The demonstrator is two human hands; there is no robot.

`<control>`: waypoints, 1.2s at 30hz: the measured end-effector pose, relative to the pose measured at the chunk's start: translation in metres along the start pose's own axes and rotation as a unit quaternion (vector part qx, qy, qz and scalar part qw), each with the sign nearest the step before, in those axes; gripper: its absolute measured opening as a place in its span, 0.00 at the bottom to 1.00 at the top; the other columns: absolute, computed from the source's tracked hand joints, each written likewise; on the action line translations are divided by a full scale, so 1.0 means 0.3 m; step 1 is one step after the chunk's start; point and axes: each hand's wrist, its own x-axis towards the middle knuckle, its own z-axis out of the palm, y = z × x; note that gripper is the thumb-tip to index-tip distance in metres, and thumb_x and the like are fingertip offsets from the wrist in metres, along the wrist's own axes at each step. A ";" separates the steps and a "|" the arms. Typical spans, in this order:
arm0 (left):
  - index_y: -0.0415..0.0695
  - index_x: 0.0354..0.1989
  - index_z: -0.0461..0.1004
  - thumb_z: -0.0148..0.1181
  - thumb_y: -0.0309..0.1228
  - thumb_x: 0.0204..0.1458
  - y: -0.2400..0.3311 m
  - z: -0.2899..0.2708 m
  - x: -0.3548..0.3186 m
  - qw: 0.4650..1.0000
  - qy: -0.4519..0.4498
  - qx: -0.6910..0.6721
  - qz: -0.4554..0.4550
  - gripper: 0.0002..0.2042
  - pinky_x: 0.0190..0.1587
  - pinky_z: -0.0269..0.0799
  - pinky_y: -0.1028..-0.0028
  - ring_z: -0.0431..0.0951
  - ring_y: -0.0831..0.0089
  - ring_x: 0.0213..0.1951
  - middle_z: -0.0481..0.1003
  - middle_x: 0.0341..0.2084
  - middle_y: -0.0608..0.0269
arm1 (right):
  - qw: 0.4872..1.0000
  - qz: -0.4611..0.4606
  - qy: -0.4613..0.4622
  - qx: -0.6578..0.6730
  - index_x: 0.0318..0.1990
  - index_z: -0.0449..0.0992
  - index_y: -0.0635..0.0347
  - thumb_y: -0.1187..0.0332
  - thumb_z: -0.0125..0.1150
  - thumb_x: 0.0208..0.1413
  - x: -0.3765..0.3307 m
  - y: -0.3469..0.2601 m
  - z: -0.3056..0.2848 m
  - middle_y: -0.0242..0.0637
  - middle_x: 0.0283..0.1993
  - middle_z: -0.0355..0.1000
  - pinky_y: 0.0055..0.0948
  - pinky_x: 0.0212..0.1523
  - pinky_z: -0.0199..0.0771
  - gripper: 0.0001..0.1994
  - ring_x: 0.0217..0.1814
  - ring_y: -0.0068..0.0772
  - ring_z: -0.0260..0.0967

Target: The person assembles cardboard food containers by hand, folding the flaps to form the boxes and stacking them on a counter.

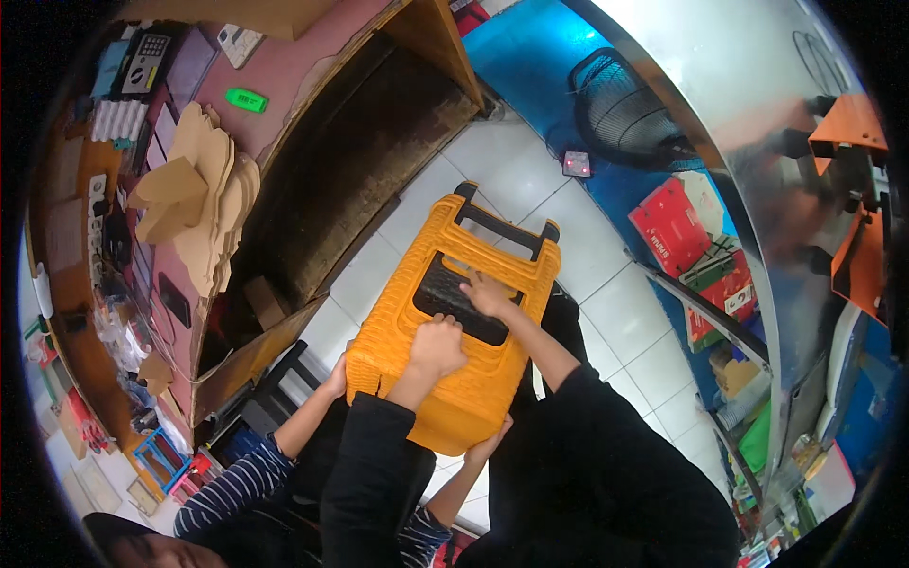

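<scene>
An orange-yellow case with a ribbed, textured surface (pixel 388 322) is tilted in front of me, with a black bar handle (pixel 497 232) at its far end. In its upper face is a recess with a dark textured panel (pixel 454 295). My left hand (pixel 437 348) is closed in a fist at the near edge of this recess; what its fingers hold, if anything, is hidden. My right hand (pixel 488 293) rests over the panel's right part with fingers stretched out. A co-worker in striped sleeves has one hand (pixel 337 376) at the case's left side and another (pixel 489 441) under its near end.
To the left stands a pink-topped desk (pixel 284 104) with cut cardboard pieces (pixel 213 204), a green marker-like item (pixel 247 99) and a phone (pixel 174 300). On the right are a black mesh chair back (pixel 630 109), red boxes (pixel 670 227) and a metal-edged counter (pixel 701 123). White floor tiles (pixel 606 303) lie below.
</scene>
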 end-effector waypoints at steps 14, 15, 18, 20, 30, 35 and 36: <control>0.41 0.21 0.72 0.55 0.32 0.34 0.043 -0.197 -0.269 0.999 0.025 -0.002 -0.040 0.08 0.36 0.70 0.67 0.71 0.64 0.36 0.72 0.26 0.60 | 0.990 -0.072 0.065 0.099 0.42 0.72 0.60 0.70 0.52 0.49 -0.728 0.108 -0.330 0.44 0.43 0.68 0.31 0.47 0.65 0.12 0.47 0.44 0.66; 0.41 0.21 0.72 0.55 0.32 0.34 0.035 -0.186 -0.300 0.999 0.029 0.000 -0.037 0.08 0.36 0.70 0.67 0.71 0.64 0.37 0.72 0.26 0.60 | 0.995 -0.039 0.034 0.087 0.42 0.72 0.59 0.70 0.53 0.49 -0.771 0.134 -0.340 0.43 0.43 0.69 0.30 0.47 0.65 0.12 0.47 0.42 0.66; 0.40 0.20 0.72 0.55 0.32 0.35 0.030 -0.213 -0.373 0.998 0.038 0.000 -0.043 0.07 0.36 0.70 0.67 0.71 0.63 0.37 0.72 0.26 0.59 | 0.993 0.019 0.001 0.112 0.42 0.73 0.57 0.73 0.53 0.49 -0.853 0.207 -0.358 0.36 0.41 0.71 0.26 0.48 0.64 0.12 0.45 0.31 0.67; 0.40 0.20 0.72 0.54 0.31 0.35 0.030 -0.238 -0.419 0.998 0.042 -0.003 -0.055 0.07 0.36 0.70 0.66 0.71 0.62 0.37 0.71 0.27 0.59 | 0.995 0.031 -0.017 0.095 0.42 0.72 0.58 0.72 0.53 0.49 -0.887 0.227 -0.386 0.38 0.41 0.71 0.27 0.48 0.65 0.12 0.45 0.32 0.68; 0.39 0.16 0.72 0.54 0.29 0.32 -0.042 -0.340 -0.696 0.988 0.081 0.000 -0.135 0.06 0.34 0.69 0.63 0.73 0.56 0.31 0.72 0.22 0.52 | 0.997 0.041 -0.051 0.050 0.42 0.73 0.57 0.70 0.53 0.48 -0.869 0.243 -0.491 0.40 0.37 0.73 0.27 0.45 0.67 0.12 0.42 0.33 0.70; 0.39 0.16 0.72 0.54 0.30 0.33 -0.126 -0.366 -0.886 0.951 0.038 0.048 -0.302 0.06 0.35 0.69 0.63 0.73 0.56 0.31 0.72 0.22 0.52 | 0.999 0.015 -0.035 0.032 0.40 0.74 0.57 0.69 0.53 0.48 -0.846 0.258 -0.556 0.41 0.36 0.73 0.27 0.43 0.67 0.11 0.41 0.32 0.70; 0.39 0.16 0.72 0.54 0.30 0.33 -0.131 -0.369 -0.915 0.950 0.043 0.046 -0.307 0.06 0.35 0.69 0.63 0.73 0.56 0.31 0.72 0.22 0.52 | 0.999 -0.003 -0.033 0.027 0.41 0.74 0.58 0.68 0.53 0.48 -0.850 0.257 -0.574 0.42 0.36 0.73 0.27 0.42 0.67 0.12 0.40 0.32 0.70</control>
